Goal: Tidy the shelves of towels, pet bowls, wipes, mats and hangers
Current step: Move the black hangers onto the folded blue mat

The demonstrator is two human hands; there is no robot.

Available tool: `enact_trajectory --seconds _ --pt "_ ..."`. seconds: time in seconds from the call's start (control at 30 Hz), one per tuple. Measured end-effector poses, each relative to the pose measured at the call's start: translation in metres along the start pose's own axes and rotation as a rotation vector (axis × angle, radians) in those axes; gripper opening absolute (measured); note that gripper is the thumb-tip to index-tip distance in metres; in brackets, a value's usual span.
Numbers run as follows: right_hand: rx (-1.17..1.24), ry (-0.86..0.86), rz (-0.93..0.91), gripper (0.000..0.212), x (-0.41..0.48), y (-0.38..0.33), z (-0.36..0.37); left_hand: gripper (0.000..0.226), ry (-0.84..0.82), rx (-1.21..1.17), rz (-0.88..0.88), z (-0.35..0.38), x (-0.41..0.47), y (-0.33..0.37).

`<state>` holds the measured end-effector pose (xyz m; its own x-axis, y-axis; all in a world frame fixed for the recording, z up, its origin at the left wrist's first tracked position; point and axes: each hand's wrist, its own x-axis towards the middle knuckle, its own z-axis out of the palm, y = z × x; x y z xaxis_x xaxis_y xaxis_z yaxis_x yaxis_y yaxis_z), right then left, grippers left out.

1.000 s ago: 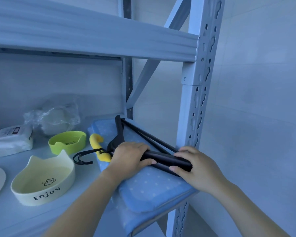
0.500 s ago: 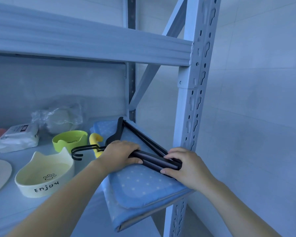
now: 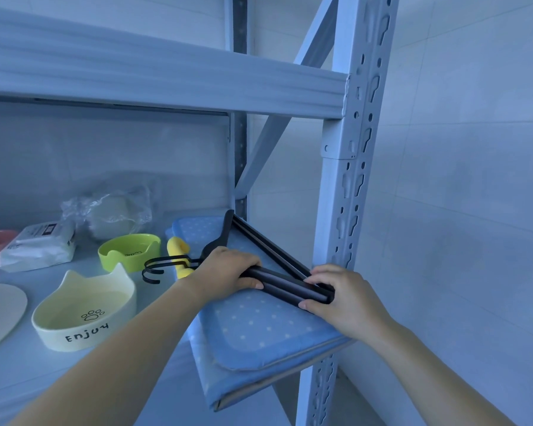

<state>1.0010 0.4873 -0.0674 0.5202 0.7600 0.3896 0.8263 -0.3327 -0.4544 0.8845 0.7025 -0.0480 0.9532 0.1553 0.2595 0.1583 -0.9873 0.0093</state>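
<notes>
A: Where do the hangers sit relative to the hands?

B: The black hangers (image 3: 285,282) lie flat as a stacked bundle on the blue dotted mat (image 3: 259,333), right of centre in the frame, on the shelf (image 3: 28,367). Both hands are on them. The left hand (image 3: 228,273) is curled over the neck end. The right hand (image 3: 345,298) pinches the shoulder tip between thumb and fingers, just beside the grey upright (image 3: 345,210).

A: And the long axis?

B: The arm held between the hands slants from frame centre down toward the right. The wire hooks (image 3: 154,269) point left, toward the green bowl (image 3: 130,252). Neither hand is nearer, since each holds one end, so I'd judge any squaring-up runs along that slant.

A: Materials?

B: The hangers look hard, smooth and matte, with rounded bars and thin metal hooks. The mat is soft padded fabric, folded, and its corner overhangs the shelf edge at lower centre, so it could slide if dragged. The cat-eared cream bowl (image 3: 83,312) at lower left looks glazed and rigid.
</notes>
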Motion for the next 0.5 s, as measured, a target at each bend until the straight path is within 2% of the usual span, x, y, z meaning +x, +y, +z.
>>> enact_trajectory --seconds 0.1,0.27,0.43,0.5 --pt "-0.004 0.001 -0.011 0.041 -0.002 0.0 0.001 0.033 0.026 0.037 -0.015 0.003 -0.007 0.001" --pt "-0.087 0.014 -0.051 0.041 -0.005 -0.008 -0.001 0.067 0.094 0.002 -0.073 0.014 -0.025 0.001" --pt "-0.234 -0.011 -0.109 0.049 -0.005 -0.02 -0.003 0.06 0.181 -0.146 -0.138 0.016 -0.05 0.009" --pt "-0.266 -0.005 -0.149 0.048 -0.003 -0.025 -0.003 0.067 0.208 -0.218 -0.146 0.018 -0.06 0.009"
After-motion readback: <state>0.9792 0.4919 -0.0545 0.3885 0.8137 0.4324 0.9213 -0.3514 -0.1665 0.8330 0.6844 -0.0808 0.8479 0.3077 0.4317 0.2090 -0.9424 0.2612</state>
